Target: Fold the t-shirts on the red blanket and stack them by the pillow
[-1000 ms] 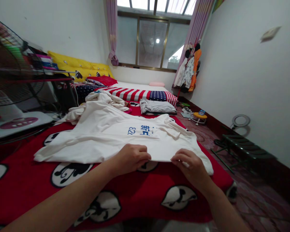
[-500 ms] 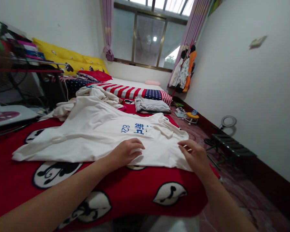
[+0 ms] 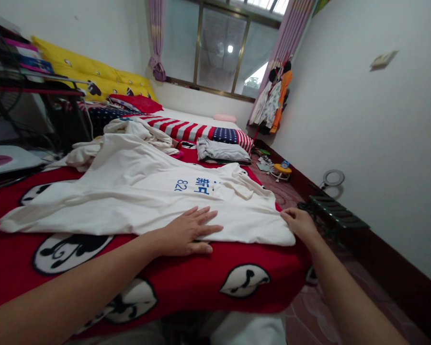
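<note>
A white shirt point(image 3: 143, 191) with blue printing lies spread over the red patterned blanket point(image 3: 187, 282). My left hand point(image 3: 192, 232) rests flat on the shirt's near edge below the printing, its fingers spread. At the shirt's right end, my right hand point(image 3: 300, 224) pinches the edge of the cloth between thumb and fingers.
Beyond the shirt are a folded grey garment point(image 3: 222, 151) and a pile of pale clothes point(image 3: 143, 132). A striped bedspread point(image 3: 179, 128) lies farther back. To the right stand a dark green folding stool point(image 3: 337, 211) and a small yellow stool point(image 3: 282, 169). A fan base point(image 3: 10, 160) is at left.
My left hand has flattened and spread its fingers on the shirt. My right hand has moved right and closed on the shirt's edge. The view has shifted slightly.
</note>
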{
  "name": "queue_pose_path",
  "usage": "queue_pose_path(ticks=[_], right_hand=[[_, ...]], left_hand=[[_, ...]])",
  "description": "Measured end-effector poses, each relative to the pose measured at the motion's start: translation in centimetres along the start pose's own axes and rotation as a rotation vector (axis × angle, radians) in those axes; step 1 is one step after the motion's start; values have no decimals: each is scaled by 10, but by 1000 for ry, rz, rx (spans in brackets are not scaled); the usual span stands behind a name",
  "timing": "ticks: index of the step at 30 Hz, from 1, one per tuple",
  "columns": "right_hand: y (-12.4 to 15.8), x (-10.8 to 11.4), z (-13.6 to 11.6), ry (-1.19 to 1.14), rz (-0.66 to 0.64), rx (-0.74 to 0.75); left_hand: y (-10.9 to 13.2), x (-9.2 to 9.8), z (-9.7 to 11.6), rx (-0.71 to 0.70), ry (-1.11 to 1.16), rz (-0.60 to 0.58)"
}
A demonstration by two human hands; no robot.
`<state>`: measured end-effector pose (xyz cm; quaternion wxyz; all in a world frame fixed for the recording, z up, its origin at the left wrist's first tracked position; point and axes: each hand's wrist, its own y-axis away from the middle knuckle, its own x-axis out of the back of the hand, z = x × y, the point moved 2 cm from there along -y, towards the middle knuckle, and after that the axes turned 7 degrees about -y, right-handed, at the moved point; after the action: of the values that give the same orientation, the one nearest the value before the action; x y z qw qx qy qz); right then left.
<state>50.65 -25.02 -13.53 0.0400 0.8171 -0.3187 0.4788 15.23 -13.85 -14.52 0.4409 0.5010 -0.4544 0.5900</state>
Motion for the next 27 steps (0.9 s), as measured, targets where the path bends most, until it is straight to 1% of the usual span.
queue_pose_path(ticks=[3, 5, 6, 8, 10, 12, 14, 18, 20, 23, 27], right_hand=[[5, 11, -7, 149, 75, 0], [14, 21, -11, 231, 116, -36], [20, 26, -11, 264, 97, -70], [33, 32, -8, 289, -14, -130], [46, 32, -2, 244, -134, -123], [55, 28, 3, 87, -186, -70], [59, 25, 5, -159, -174, -49], [52, 23, 4, -689, -123, -144], [49, 23, 2, -888, -161, -193], [48, 23, 2, -1045, -269, -231], [50, 29, 10, -1064, -360, -229]], left_hand=[[0, -2, -1, -4, 12, 20], [0, -3, -1, -5, 14, 27], [0, -3, -1, -5, 12, 28], [0, -3, -1, -3, 5, 26], [0, -3, -1, 0, -5, 18], [0, -3, 0, 7, -16, 6], [0, -2, 0, 12, -22, 1], [0, -3, 1, 6, -28, 26], [0, -3, 0, 3, -26, 41], [0, -3, 0, 2, -17, 40], [0, -2, 0, 9, -23, 18]])
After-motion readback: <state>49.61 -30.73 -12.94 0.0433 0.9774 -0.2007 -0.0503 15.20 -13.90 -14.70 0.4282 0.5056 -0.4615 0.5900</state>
